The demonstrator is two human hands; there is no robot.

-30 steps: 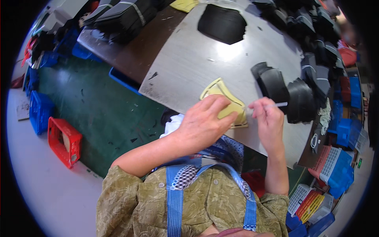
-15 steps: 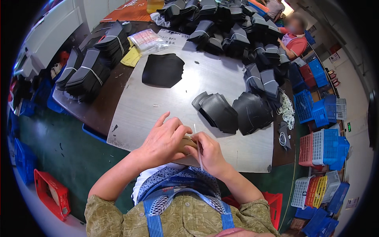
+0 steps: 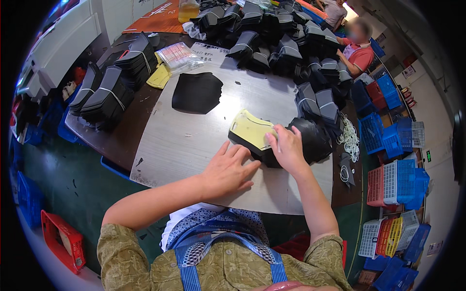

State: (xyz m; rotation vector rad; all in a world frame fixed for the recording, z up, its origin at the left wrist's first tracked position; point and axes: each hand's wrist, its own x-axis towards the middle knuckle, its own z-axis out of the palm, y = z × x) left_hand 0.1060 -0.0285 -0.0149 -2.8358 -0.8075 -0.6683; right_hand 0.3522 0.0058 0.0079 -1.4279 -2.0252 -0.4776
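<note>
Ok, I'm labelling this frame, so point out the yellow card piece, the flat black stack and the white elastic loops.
yellow card piece (image 3: 251, 129), head view, middle of its face.
flat black stack (image 3: 196, 92), head view, top sheet's centre.
white elastic loops (image 3: 348, 137), head view, middle of the pile.

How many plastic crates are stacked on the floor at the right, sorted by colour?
Roughly, since some overlap:
Blue crates: 5
Red crates: 2
White crates: 2
Yellow crate: 1
Total: about 10; more may be hidden toward the picture's rim.
</note>
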